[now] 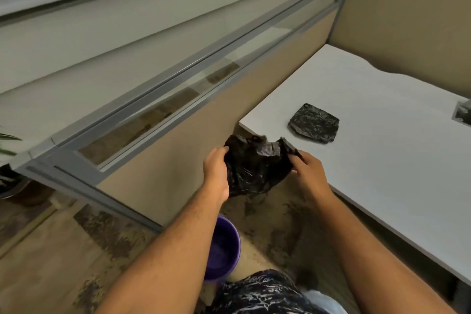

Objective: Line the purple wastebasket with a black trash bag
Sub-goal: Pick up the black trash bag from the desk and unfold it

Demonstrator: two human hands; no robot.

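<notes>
Head view: both forearms reach forward, bare. Left hand [216, 173] and right hand [309, 173] each grip an edge of the crumpled black trash bag [257, 168], held in the air between them. White surface [382, 173] to the right carries a folded bag stack [314, 123]; beige partition [191, 135] behind. Purple wastebasket [224, 247] stands on the patterned floor [51, 262], below the left forearm, well under the bag.
</notes>
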